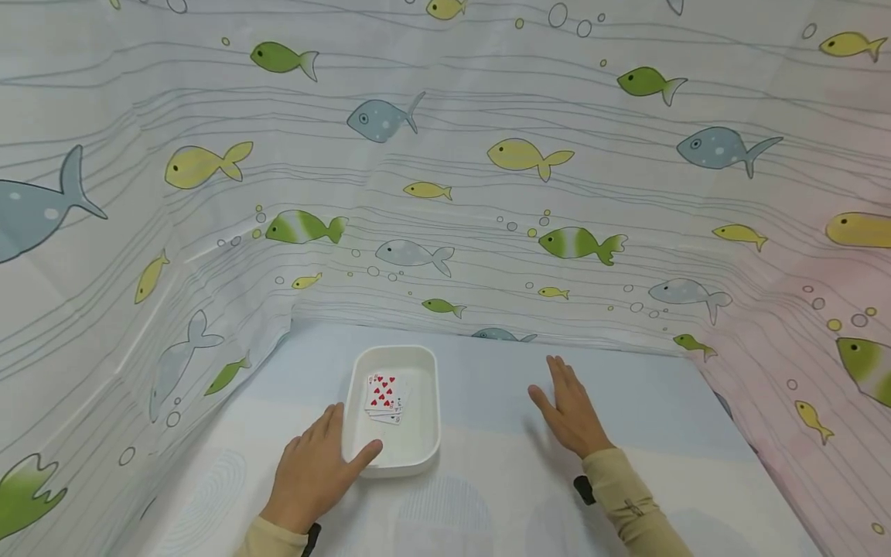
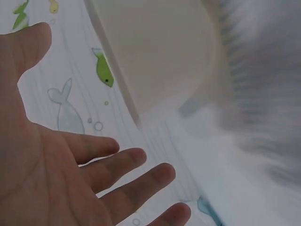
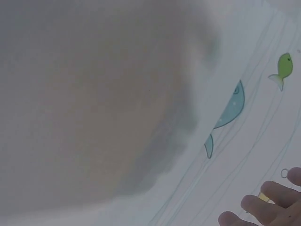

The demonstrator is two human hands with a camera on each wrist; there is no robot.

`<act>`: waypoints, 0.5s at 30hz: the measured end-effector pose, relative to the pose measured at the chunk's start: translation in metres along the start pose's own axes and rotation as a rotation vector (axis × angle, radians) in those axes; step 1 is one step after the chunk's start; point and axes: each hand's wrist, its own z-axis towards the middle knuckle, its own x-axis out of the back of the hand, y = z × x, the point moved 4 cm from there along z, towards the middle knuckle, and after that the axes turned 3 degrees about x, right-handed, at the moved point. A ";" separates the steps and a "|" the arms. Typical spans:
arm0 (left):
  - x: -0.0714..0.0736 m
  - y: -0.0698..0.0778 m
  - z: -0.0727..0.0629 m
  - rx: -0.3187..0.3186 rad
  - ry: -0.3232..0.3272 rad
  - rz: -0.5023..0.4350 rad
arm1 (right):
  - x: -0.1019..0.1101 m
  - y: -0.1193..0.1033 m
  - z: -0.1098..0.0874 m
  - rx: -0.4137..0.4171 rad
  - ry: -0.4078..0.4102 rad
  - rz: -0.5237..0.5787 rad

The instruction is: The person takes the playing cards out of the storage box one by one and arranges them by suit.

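Observation:
A white rectangular tray (image 1: pixel 411 462) with rounded corners sits on the table, left of centre. Inside it lies a small stack of playing cards (image 1: pixel 382 392), slightly fanned, with a hearts card face up on top. My left hand (image 1: pixel 309 468) is beside the tray's left wall, its thumb reaching over the near left corner. In the left wrist view the fingers of this left hand (image 2: pixel 70 174) are spread and hold nothing, with the tray (image 2: pixel 155 52) above them. Well to the right of the tray, my right hand (image 1: pixel 572 411) hovers over the table with straight fingers and nothing in it.
A pale table cover (image 1: pixel 487 433) with faint blue patterns lies under the tray. Fish-printed sheeting (image 1: pixel 473 224) rises behind the table and along both sides. Dark bands (image 1: pixel 585 490) show at the beige sleeves (image 1: pixel 629 503). A large blurred shape fills much of the right wrist view.

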 end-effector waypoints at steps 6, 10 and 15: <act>-0.011 -0.001 -0.003 0.038 -0.074 -0.007 | -0.007 -0.001 -0.002 -0.025 -0.029 0.024; -0.014 -0.001 -0.003 0.040 -0.092 -0.011 | -0.012 -0.002 -0.001 -0.023 -0.033 0.052; -0.017 0.000 -0.004 0.034 -0.105 -0.016 | -0.014 -0.004 -0.001 -0.015 -0.022 0.046</act>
